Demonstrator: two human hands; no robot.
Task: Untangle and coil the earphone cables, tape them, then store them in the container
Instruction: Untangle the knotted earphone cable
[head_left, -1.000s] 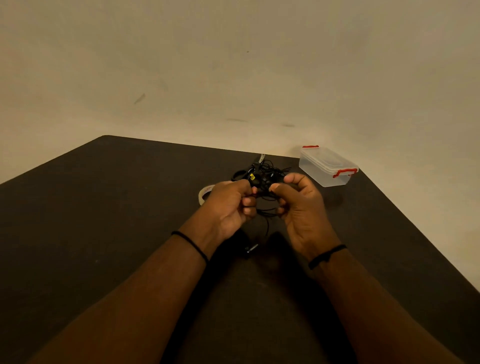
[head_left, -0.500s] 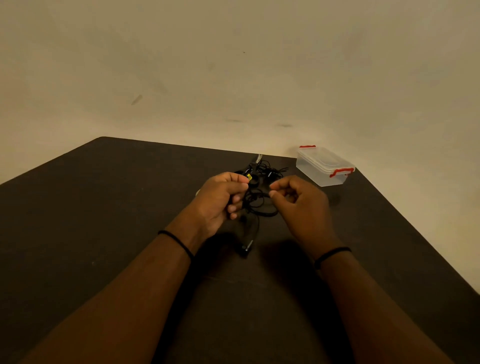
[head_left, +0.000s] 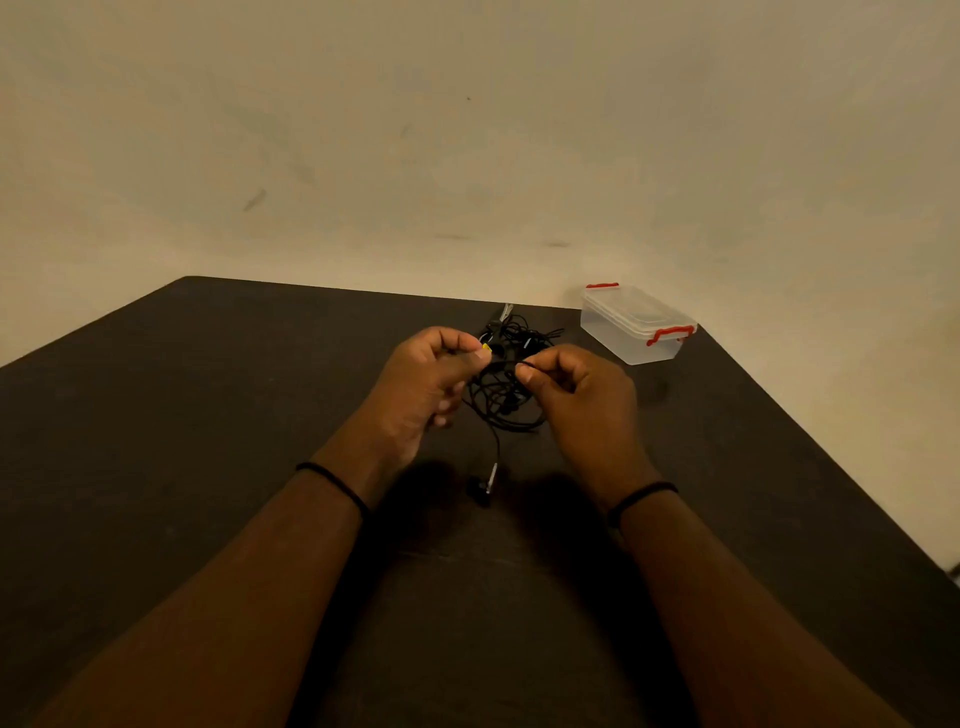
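Left fingers: thumb and forefinger of the left hand (head_left: 426, 384) are pinched on a strand of the black earphone cables (head_left: 501, 397), close by a small yellow tag (head_left: 486, 347); the other fingers are curled in
Right fingers: thumb and forefinger of the right hand (head_left: 582, 400) pinch the same strand, a short stretch of it running between the two hands; the remaining fingers are folded
Earphone cables: a loose black tangle hangs between and below the two hands, with more of it heaped on the bench at 12 o'clock from them
Trailing end: one strand drops toward 6 o'clock and ends in an earbud (head_left: 483, 488) lying on the bench between the wrists
Wrists: each bears a thin black band
Container: clear plastic box (head_left: 636, 325) with red clips and its lid on, at 2 o'clock from the hands, near the bench's far edge
Bench: dark top (head_left: 208, 415) set against a pale wall
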